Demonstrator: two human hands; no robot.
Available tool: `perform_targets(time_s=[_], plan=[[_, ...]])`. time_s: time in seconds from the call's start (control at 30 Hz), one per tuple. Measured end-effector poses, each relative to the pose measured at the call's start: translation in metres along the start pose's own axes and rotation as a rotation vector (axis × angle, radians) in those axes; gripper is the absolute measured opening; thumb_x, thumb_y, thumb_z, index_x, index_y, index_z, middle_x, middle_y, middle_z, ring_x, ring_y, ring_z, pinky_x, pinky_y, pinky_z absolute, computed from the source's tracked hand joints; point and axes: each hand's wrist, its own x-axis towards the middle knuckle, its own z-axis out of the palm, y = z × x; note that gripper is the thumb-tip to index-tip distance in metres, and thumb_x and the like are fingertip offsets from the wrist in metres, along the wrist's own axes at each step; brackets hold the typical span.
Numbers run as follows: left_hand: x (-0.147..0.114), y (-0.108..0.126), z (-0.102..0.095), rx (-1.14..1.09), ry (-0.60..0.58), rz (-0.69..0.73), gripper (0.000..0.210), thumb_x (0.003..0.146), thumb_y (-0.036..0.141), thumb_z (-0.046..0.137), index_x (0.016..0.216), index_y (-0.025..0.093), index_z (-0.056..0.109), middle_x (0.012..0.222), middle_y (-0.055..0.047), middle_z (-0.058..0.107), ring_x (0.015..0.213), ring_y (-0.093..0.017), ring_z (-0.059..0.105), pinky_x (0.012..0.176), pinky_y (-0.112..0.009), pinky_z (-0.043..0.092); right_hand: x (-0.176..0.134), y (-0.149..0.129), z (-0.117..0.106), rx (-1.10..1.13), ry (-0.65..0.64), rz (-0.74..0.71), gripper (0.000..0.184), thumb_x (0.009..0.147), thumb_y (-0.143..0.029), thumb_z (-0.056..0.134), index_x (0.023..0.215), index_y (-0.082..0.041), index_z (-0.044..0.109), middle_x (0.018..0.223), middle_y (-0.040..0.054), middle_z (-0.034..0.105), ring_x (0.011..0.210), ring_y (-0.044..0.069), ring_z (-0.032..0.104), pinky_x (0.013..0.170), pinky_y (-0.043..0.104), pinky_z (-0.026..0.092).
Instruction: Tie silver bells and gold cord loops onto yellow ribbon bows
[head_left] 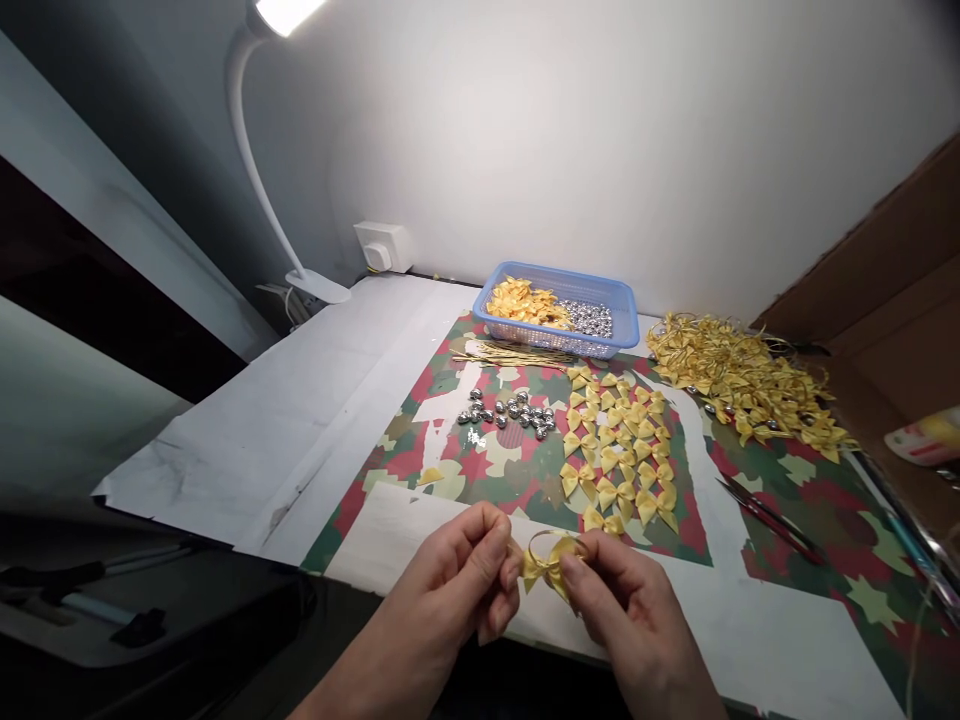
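Note:
A yellow ribbon bow with a loop of thin gold cord is held over the table's front edge. My right hand pinches the bow from the right between thumb and fingers. From the left, my left hand is closed with its fingertips by the bow's left side, where the cord runs to them; its exact hold is partly hidden. Just beyond lie rows of yellow bows. Several silver beads are scattered to their left.
A blue basket with yellow bows and silver beads stands against the wall. In front of it lie gold cords. Corded bows are piled at right, near scissors and a cardboard box. A lamp stands at left.

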Motion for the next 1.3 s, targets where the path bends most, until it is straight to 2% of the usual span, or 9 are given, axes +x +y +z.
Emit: perform_targets(time_s=[0.17,0.3,0.4,0.53,0.77,0.93,1.1,1.2,1.3], plan=[[-0.002,-0.001,-0.003,-0.052,0.028,0.016,0.031,0.096,0.044,0.065,0.080,0.019,0.055,0.073,0.005,0.056,0.060,-0.009,0.041,0.058,-0.018,0.038,0.001,0.003,-0.009,-0.199,-0.077,-0.071,0.041,0.094,-0.056,0.054,0.081,-0.018,0.062,0.071,-0.0019,0.048,0.063,0.013,0.042,0.057,0.026,0.032],[-0.002,0.000,-0.006,-0.075,0.026,0.041,0.033,0.099,0.041,0.060,0.075,0.019,0.052,0.070,0.006,0.050,0.057,-0.009,0.031,0.053,-0.017,0.033,-0.003,0.005,-0.013,-0.534,-0.051,-0.345,0.025,0.096,-0.032,0.052,0.078,-0.019,0.062,0.072,-0.0013,0.051,0.063,0.012,0.049,0.058,0.024,0.035],[-0.002,0.000,-0.010,-0.030,0.021,0.032,0.034,0.100,0.042,0.059,0.076,0.019,0.051,0.071,0.006,0.048,0.058,-0.009,0.029,0.053,-0.018,0.031,-0.006,0.006,-0.013,-0.660,-0.017,-0.498,0.026,0.096,-0.020,0.047,0.072,-0.020,0.056,0.068,-0.0024,0.047,0.062,0.011,0.049,0.060,0.024,0.034],[-0.002,0.004,-0.018,0.105,-0.001,0.005,0.036,0.096,0.050,0.061,0.079,0.020,0.050,0.068,0.007,0.044,0.059,-0.010,0.029,0.053,-0.020,0.027,-0.007,0.010,-0.012,-0.719,0.077,-0.612,0.025,0.096,-0.014,0.047,0.072,-0.020,0.051,0.068,-0.0034,0.043,0.060,0.011,0.046,0.061,0.025,0.035],[0.005,0.010,-0.029,0.422,-0.065,0.067,0.036,0.088,0.049,0.070,0.106,0.021,0.057,0.066,0.009,0.046,0.060,-0.012,0.036,0.056,-0.024,0.030,-0.005,0.010,-0.016,-0.808,0.104,-0.767,0.023,0.094,-0.007,0.050,0.076,-0.020,0.054,0.070,-0.0028,0.041,0.057,0.011,0.044,0.060,0.024,0.037],[0.010,0.008,-0.025,0.660,-0.139,0.055,0.024,0.087,0.038,0.070,0.075,0.017,0.065,0.059,0.008,0.039,0.058,-0.013,0.032,0.054,-0.029,0.025,-0.004,0.006,-0.015,-0.873,0.104,-0.853,0.022,0.095,-0.006,0.051,0.078,-0.020,0.056,0.070,-0.0009,0.045,0.059,0.013,0.049,0.059,0.023,0.039],[0.014,0.003,-0.023,0.583,-0.114,0.091,0.027,0.083,0.035,0.071,0.064,0.017,0.065,0.055,0.008,0.033,0.057,-0.012,0.026,0.053,-0.029,0.021,-0.002,0.004,-0.016,-0.861,0.100,-0.866,0.022,0.096,-0.007,0.052,0.079,-0.020,0.056,0.070,-0.0006,0.046,0.059,0.013,0.049,0.059,0.023,0.041],[0.017,-0.002,-0.024,0.517,-0.082,0.135,0.024,0.081,0.035,0.074,0.066,0.018,0.069,0.060,0.006,0.044,0.058,-0.013,0.035,0.055,-0.027,0.029,-0.001,0.006,-0.018,-0.830,0.067,-0.866,0.021,0.095,-0.005,0.051,0.081,-0.019,0.057,0.070,-0.0005,0.048,0.060,0.013,0.050,0.060,0.023,0.042],[0.017,-0.006,-0.022,0.469,-0.050,0.208,0.016,0.079,0.034,0.078,0.069,0.021,0.077,0.082,-0.003,0.061,0.088,-0.022,0.054,0.070,-0.028,0.043,0.000,0.009,-0.021,-0.827,0.039,-0.868,0.020,0.096,-0.005,0.051,0.083,-0.019,0.057,0.071,-0.0005,0.049,0.060,0.012,0.051,0.059,0.022,0.041]])
